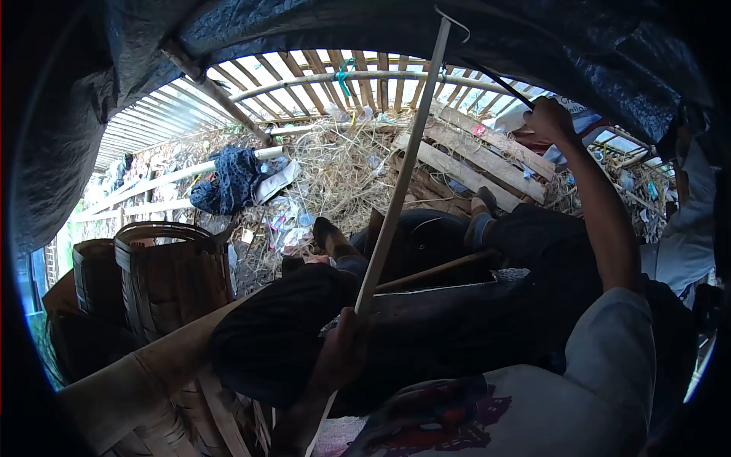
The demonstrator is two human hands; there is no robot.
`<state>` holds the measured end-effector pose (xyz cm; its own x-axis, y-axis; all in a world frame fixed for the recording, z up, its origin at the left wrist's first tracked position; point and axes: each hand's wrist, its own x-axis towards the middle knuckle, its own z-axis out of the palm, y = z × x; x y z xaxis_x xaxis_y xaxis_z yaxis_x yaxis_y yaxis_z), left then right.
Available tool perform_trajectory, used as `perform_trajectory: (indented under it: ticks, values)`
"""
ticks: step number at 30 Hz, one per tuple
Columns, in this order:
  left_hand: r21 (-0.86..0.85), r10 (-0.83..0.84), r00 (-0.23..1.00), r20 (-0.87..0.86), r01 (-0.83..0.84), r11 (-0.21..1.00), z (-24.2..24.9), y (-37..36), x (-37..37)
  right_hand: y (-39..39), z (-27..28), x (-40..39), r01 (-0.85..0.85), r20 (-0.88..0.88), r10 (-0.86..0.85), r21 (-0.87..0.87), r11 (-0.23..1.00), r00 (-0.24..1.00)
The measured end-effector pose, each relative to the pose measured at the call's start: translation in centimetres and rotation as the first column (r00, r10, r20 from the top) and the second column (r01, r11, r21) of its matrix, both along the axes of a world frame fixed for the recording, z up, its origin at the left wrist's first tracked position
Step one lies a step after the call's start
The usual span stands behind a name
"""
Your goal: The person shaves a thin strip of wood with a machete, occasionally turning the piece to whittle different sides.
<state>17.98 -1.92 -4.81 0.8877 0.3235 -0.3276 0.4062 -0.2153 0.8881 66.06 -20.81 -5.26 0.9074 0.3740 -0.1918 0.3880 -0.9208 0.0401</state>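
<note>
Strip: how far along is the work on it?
Done: a thin curl looks peeled atop the strip. In hand: the left hand grips the strip, the right hand a dark tool. Left: the curl looks attached; further work cannot be told.

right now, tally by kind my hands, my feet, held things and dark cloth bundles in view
hands (left hand, right hand): 2
feet: 2
long pale strip: 1
thin dark tool: 1
dark cloth bundle: 1
total: 7
</note>
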Motion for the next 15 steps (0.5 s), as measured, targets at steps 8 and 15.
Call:
perform_trajectory:
  ticks: [8, 15]
  values:
    - [-0.403, 0.163, 0.979, 0.120, -0.102, 0.910, -2.5, -1.1, 1.7, 0.5, -0.1, -1.4, -0.011, -0.221, 0.015, 0.018, 1.000, 0.975]
    - [-0.777, 0.218, 0.971, 0.098, -0.063, 0.627, -2.9, 0.6, 2.0, -2.8, -1.2, -1.5, -0.084, -0.272, 0.168, 0.294, 0.952, 0.947]
